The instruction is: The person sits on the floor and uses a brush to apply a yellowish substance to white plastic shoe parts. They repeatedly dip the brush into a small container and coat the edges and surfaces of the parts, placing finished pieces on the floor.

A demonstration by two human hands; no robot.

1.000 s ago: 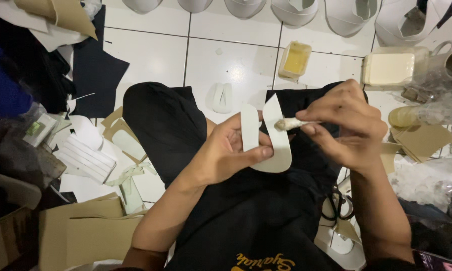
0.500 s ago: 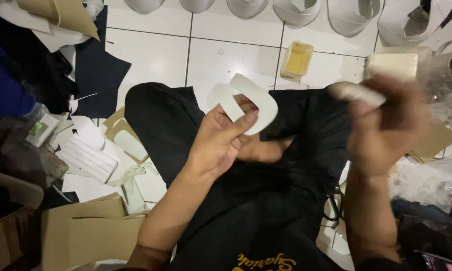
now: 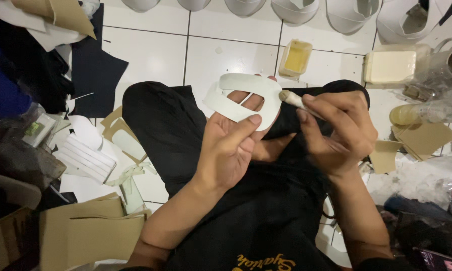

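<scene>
My left hand [image 3: 233, 145] holds a curved white cut-out piece [image 3: 246, 95] flat across its fingers, thumb pressed on its lower edge, above my lap in black trousers [image 3: 176, 130]. A small brush with a pale, glue-coated tip [image 3: 292, 99] is gripped in my right hand [image 3: 339, 133], and that tip touches the right end of the white piece. Both hands are close together over my knees.
A small yellow tub [image 3: 296, 57] and a cream box [image 3: 391, 66] sit on the white tiled floor [image 3: 150, 55] ahead. White shoe uppers [image 3: 351, 12] line the top edge. Stacked white pieces [image 3: 88, 155], cardboard [image 3: 85, 233] and dark sheets [image 3: 93, 75] lie at left; clutter at right.
My right hand swung out to the right and came back; the brush tip now touches the white piece. My left hand turned the piece from upright to lying flat across its fingers.
</scene>
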